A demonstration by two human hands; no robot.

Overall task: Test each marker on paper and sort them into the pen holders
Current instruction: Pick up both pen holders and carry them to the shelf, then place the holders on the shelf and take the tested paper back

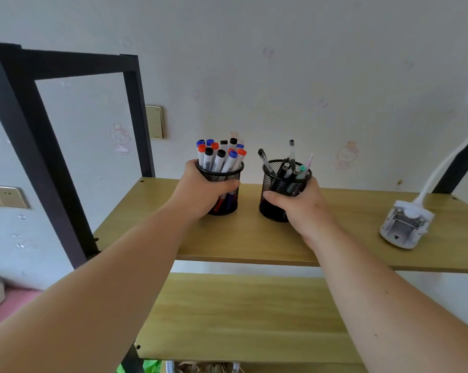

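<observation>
On the shelf, the marker holder is held in the left grip, and just beside it the pen holder is held in the right grip, a lamp clamp lying rightmost.

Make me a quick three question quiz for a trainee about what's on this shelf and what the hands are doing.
1. True or false: each hand grips one mesh holder.
2. Which holder has the thick markers with red, blue and black caps? A) the one in the left hand B) the one in the right hand
3. What white thing sits at the shelf's right end?

Key:
1. True: the left hand grips the left holder and the right hand grips the right holder.
2. A: the markers stand there; the other has thin pens.
3. A clip lamp on the shelf.
</observation>
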